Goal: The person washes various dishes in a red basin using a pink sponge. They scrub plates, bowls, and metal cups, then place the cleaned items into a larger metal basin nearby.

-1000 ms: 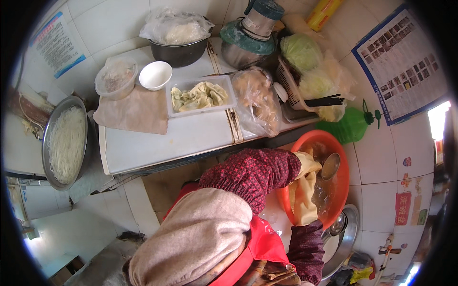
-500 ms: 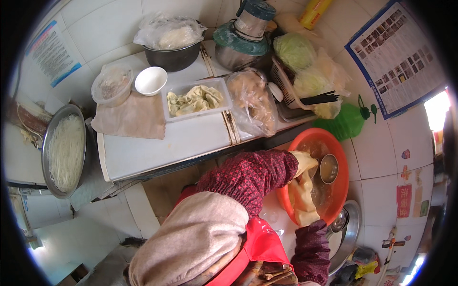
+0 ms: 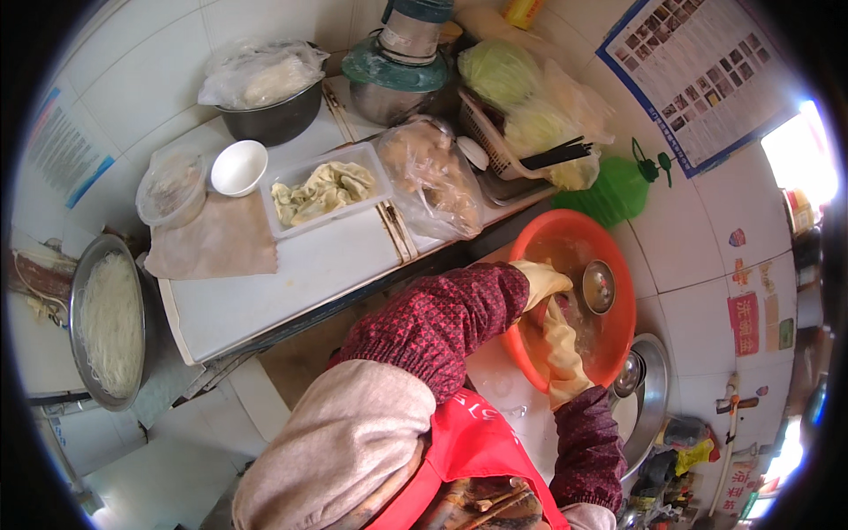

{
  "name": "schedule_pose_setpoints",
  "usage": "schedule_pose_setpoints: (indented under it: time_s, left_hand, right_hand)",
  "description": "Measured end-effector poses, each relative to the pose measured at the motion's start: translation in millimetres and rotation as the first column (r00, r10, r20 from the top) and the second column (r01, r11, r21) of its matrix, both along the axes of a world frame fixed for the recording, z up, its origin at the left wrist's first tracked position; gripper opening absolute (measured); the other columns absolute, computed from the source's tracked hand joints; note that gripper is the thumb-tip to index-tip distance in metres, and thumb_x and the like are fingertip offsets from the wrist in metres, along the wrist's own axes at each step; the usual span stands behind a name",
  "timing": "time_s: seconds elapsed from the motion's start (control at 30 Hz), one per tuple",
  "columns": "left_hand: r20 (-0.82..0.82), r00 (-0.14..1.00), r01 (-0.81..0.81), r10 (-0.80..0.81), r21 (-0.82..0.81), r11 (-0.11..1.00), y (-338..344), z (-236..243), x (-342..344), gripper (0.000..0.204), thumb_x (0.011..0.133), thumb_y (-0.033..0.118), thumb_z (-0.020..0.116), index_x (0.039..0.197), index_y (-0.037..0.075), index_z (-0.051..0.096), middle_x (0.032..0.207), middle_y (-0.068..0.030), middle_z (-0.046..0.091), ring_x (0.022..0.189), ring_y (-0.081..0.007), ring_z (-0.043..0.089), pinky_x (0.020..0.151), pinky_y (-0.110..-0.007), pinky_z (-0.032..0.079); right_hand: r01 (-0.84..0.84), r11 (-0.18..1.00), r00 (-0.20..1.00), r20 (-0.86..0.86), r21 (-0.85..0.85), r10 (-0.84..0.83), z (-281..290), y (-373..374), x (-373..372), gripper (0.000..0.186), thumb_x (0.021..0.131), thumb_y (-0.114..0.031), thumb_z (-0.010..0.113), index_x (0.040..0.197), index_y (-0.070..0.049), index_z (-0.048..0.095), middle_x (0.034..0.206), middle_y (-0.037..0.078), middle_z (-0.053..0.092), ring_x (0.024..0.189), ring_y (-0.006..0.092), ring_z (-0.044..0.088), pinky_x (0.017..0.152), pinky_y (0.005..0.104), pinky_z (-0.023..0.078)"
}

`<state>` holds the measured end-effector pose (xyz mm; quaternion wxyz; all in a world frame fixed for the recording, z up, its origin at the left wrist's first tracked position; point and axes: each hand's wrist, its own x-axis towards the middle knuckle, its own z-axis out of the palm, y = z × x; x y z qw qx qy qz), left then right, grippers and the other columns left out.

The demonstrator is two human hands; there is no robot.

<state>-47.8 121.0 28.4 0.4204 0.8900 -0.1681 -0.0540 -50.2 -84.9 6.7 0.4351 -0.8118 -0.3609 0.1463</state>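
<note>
Both my hands wear pale yellow rubber gloves and work inside an orange plastic basin (image 3: 621,340) of murky water. My left hand (image 3: 546,280) reaches over the basin's left rim, its fingers curled down toward the water. From the near side comes my right hand (image 3: 563,349), its fingertips meeting the left hand's. Both look closed around something low between them, which the gloves and water hide. A small reddish patch shows beside the fingertips. Close to the hands, a round metal bowl (image 3: 599,287) sits in the water by the basin's right side.
A large metal basin (image 3: 655,389) with a ladle (image 3: 629,375) stands nearer me. Left lies a white worktop (image 3: 309,265) bearing a tub of dumplings (image 3: 322,190), a white bowl (image 3: 238,168) and bagged food (image 3: 433,181). A green jug (image 3: 614,194) stands behind the orange basin.
The whole view has shifted, so most things sit further left and the worktop is tilted more. My gloved hands have drawn slightly left within the basin, and a reddish patch now shows between them.
</note>
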Motion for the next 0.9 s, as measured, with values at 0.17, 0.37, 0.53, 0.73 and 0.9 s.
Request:
schedule_pose_setpoints:
  time_s: [0.17, 0.37, 0.53, 0.73, 0.9]
  left_hand:
    - [0.145, 0.988, 0.062, -0.053, -0.059, 0.996, 0.6, -10.2, 2.8, 0.070, 0.100, -0.003, 0.054, 0.167, 0.017, 0.053, 0.158, -0.0230, 0.064, 0.145, -0.0422, 0.061, 0.122, -0.046, 0.048]
    - [0.162, 0.985, 0.064, -0.064, 0.003, 0.998, 0.1, -22.6, 14.0, 0.053, 0.106, 0.007, 0.054, 0.158, 0.007, 0.057, 0.159, -0.0200, 0.062, 0.148, -0.0370, 0.060, 0.123, -0.043, 0.048]
    - [-0.248, 0.955, 0.038, -0.163, -0.440, 0.897, -6.7, -34.6, 20.0, 0.060, 0.117, 0.006, 0.038, 0.177, 0.010, 0.032, 0.163, -0.0134, 0.059, 0.148, -0.0236, 0.058, 0.127, -0.036, 0.042]
    - [-0.640, 0.757, -0.381, -0.132, -0.596, 0.707, -25.9, -30.1, 61.2, 0.061, 0.120, 0.048, 0.040, 0.172, 0.016, 0.045, 0.167, -0.0103, 0.056, 0.157, -0.0249, 0.047, 0.133, -0.044, 0.033]
    - [-0.775, 0.528, -0.754, -0.347, -0.615, 0.228, -38.7, -32.6, 81.6, 0.060, 0.119, 0.048, 0.050, 0.166, 0.012, 0.051, 0.166, -0.0110, 0.056, 0.159, -0.0254, 0.045, 0.136, -0.045, 0.032]
  right_hand:
    - [-0.026, 0.953, 0.840, -0.511, 0.301, 0.184, -5.2, 2.1, 10.0, 0.057, 0.113, -0.013, 0.059, 0.167, -0.003, 0.045, 0.161, 0.015, 0.058, 0.149, 0.0275, 0.057, 0.122, 0.0410, 0.047]
    - [0.009, 0.982, 0.994, -0.110, 0.188, 0.012, -26.4, -13.5, 17.4, 0.078, 0.088, -0.021, 0.085, 0.157, -0.001, 0.054, 0.156, 0.019, 0.059, 0.144, 0.0350, 0.059, 0.118, 0.0409, 0.048]
    - [0.091, 0.995, 0.980, -0.174, -0.032, -0.095, -4.5, -36.5, 21.1, 0.059, 0.092, -0.021, 0.083, 0.146, -0.003, 0.067, 0.130, 0.014, 0.074, 0.124, 0.0274, 0.069, 0.103, 0.0383, 0.056]
    - [0.633, 0.708, 0.634, -0.735, 0.314, -0.240, 8.4, -33.1, 16.6, 0.048, 0.110, -0.029, 0.070, 0.153, -0.008, 0.064, 0.126, 0.010, 0.078, 0.106, 0.0194, 0.075, 0.099, 0.0353, 0.060]
    - [0.508, 0.715, 0.837, -0.471, 0.481, -0.278, -8.7, -57.2, 17.7, 0.051, 0.115, -0.025, 0.062, 0.159, -0.001, 0.055, 0.129, 0.010, 0.079, 0.114, 0.0229, 0.077, 0.108, 0.0372, 0.060]
